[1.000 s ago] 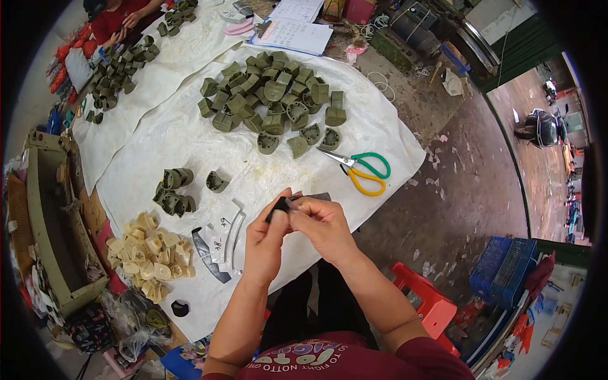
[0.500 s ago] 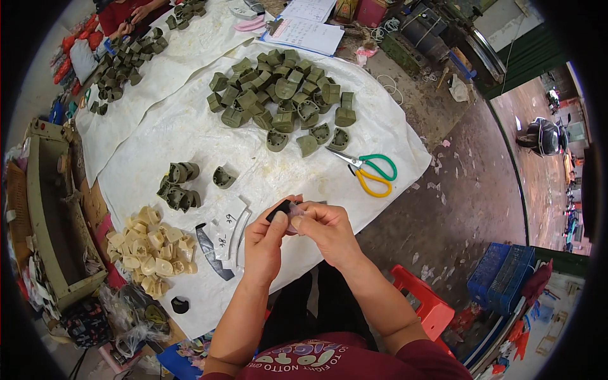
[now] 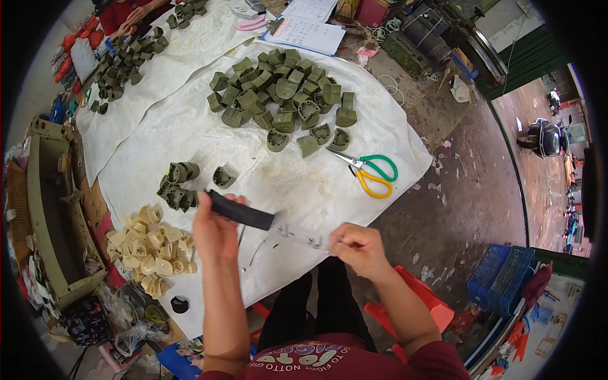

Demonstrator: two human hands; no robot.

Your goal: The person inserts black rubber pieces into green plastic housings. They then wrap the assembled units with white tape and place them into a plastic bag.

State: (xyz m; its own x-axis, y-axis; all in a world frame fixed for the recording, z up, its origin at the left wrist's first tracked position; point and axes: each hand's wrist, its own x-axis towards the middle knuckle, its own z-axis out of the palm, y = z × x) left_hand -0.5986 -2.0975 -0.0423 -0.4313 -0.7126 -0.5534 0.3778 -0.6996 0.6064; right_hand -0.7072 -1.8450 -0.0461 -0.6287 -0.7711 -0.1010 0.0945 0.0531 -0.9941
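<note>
My left hand (image 3: 217, 229) is closed on one end of a black strip (image 3: 244, 212), held above the table left of its middle. From the strip's other end, a clear film (image 3: 303, 235) with dark marks stretches to the right, blurred by motion. Its far end is pinched in the fingers of my right hand (image 3: 360, 250), over the table's near edge. Beyond my left hand lie a single green heel block (image 3: 223, 177) and a small cluster of green heel blocks (image 3: 179, 185). A pile of cream heel blocks (image 3: 151, 247) sits to its left.
A large heap of green heel blocks (image 3: 277, 88) covers the far middle of the white sheet (image 3: 297, 174). Scissors (image 3: 366, 174) with green and yellow handles lie at the right. A red stool (image 3: 421, 301) stands near my right arm. Another person's hands (image 3: 136, 19) show far left.
My hands have moved apart, the left leftward and the right to the right and down. The black strip and clear film now stretch out between them. The other person's hands have shifted.
</note>
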